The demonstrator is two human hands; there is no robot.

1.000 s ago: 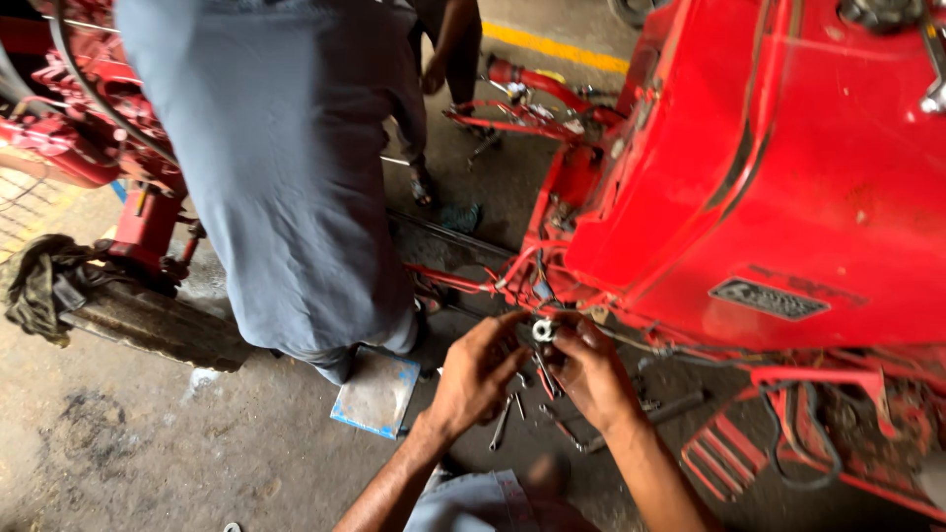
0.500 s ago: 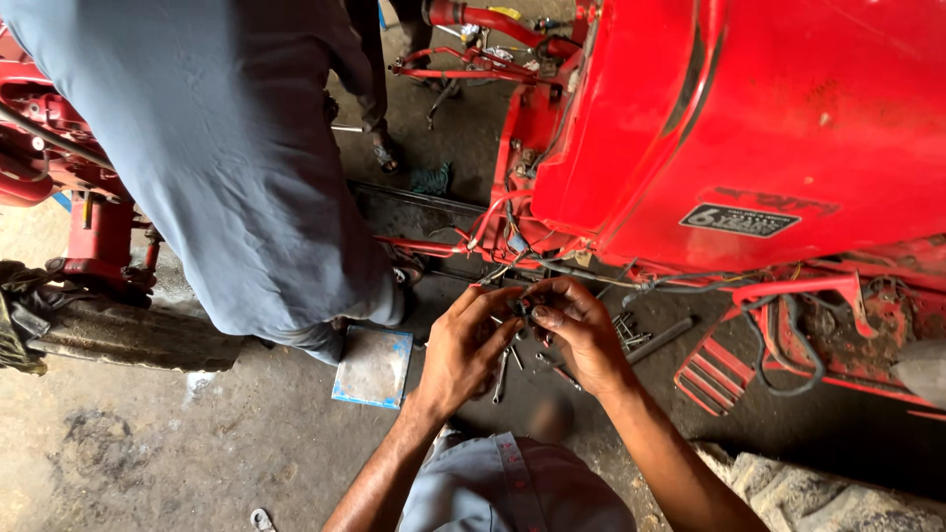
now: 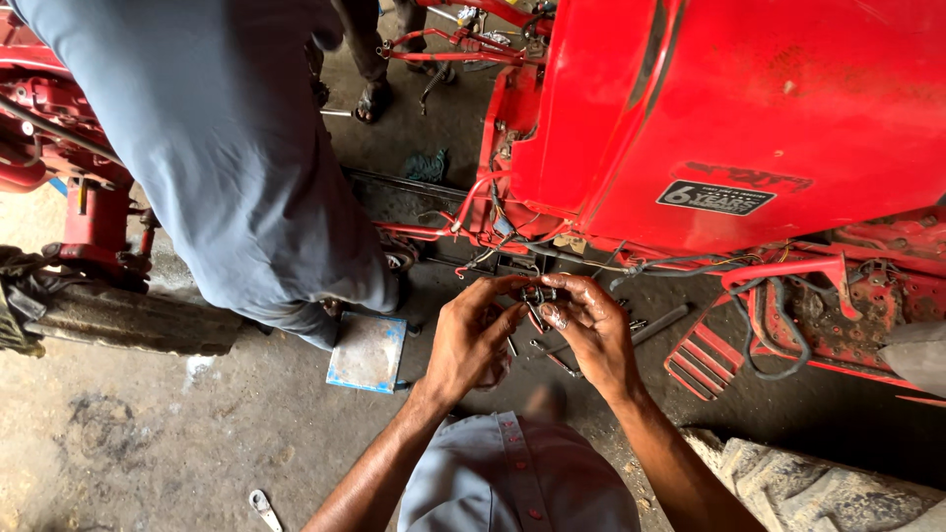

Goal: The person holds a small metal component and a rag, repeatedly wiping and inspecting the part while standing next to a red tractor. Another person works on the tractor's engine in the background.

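My left hand (image 3: 471,340) and my right hand (image 3: 594,330) meet just below the red tractor body (image 3: 749,108). Between the fingertips of both hands sits a small dark metal clip with wires (image 3: 535,296). Both hands pinch it together. Thin wires (image 3: 680,268) run from the tractor's underside toward it. My grey shirt (image 3: 517,483) shows at the bottom of the view.
A person in grey clothing (image 3: 227,148) stands bent over at the left, close to my left hand. A blue flat block (image 3: 367,352) lies on the dirty floor. A red foot pedal (image 3: 705,360), a tyre (image 3: 818,488), a spanner (image 3: 262,509) and another person's sandalled foot (image 3: 372,99) are around.
The view has shifted so the tractor body and my hands sit higher and closer. My hands stay together on the small part; the fingers have adjusted slightly.
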